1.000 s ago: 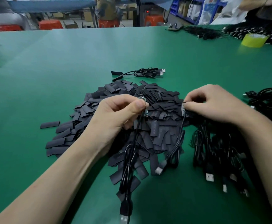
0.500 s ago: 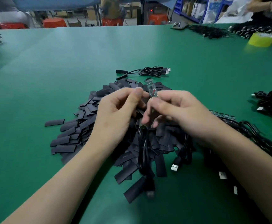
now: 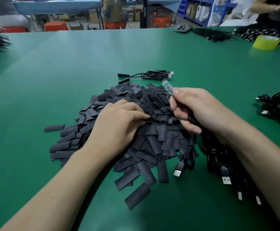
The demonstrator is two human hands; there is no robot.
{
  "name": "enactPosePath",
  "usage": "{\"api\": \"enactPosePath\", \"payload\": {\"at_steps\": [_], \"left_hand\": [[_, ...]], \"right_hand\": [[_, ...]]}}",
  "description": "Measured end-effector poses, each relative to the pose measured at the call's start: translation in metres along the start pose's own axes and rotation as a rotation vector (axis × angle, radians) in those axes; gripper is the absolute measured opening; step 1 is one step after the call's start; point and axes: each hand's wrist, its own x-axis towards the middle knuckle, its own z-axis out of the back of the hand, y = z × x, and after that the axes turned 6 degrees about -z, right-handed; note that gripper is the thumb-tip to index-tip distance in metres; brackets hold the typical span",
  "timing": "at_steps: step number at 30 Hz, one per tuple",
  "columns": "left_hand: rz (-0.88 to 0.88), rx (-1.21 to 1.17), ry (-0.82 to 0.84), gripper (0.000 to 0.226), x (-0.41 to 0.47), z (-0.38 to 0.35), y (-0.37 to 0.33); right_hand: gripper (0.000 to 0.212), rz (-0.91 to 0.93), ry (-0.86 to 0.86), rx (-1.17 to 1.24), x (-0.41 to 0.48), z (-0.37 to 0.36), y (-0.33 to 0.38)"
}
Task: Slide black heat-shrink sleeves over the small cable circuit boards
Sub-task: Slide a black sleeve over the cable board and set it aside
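The right hand [image 3: 200, 112] is curled closed, thumb and forefinger pinching a small green circuit board [image 3: 167, 87] that juts out toward the far side. The left hand [image 3: 121, 120] lies palm down on the heap of flat black heat-shrink sleeves [image 3: 152, 147], fingertips sunk in; whether it grips one I cannot tell. Around them spreads a smooth green table mat [image 3: 52, 72]. A yellow tape roll [image 3: 265, 42] sits far right, with orange plastic stools [image 3: 56, 25] and blue shelving [image 3: 185, 9] beyond.

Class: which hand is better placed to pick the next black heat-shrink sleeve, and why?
Left. The left hand rests on the pile of flat black heat-shrink sleeves; the right hand grips the small green circuit board.
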Motion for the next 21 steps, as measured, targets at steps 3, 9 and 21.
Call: {"api": "enactPosePath", "payload": {"at_steps": [3, 9, 21], "left_hand": [[-0.002, -0.017, -0.084, 0.011, 0.001, -0.002, -0.001], [0.094, -0.279, -0.231, 0.007, 0.001, -0.003, -0.009], [0.174, -0.434, -0.24, 0.013, 0.003, -0.008, -0.018]], "right_hand": [[0.041, 0.051, -0.031, -0.17, 0.002, -0.009, -0.007], [0.022, 0.154, -0.146, -0.467, 0.004, -0.015, -0.012], [0.024, 0.141, -0.182, -0.488, 0.008, -0.012, -0.016]]}}
